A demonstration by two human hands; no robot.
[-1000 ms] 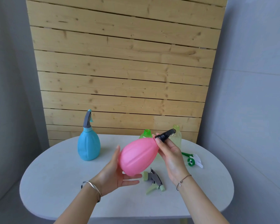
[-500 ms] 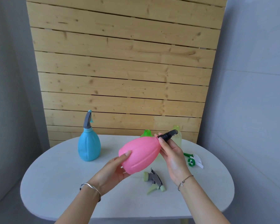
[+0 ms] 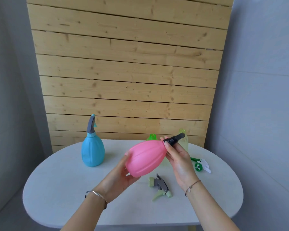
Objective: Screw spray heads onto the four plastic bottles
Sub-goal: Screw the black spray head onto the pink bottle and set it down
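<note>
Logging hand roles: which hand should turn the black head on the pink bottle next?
Right. The right hand already pinches the black spray head at the neck; the left hand cradles the pink bottle base as the brace.

A pink bottle [image 3: 146, 159] tilts above the table, black spray head [image 3: 173, 139] at its neck. A blue bottle [image 3: 92, 151] stands capped. Two green bottles [image 3: 152, 137] wait open behind; two spray heads [image 3: 160, 186] lie loose.
</note>
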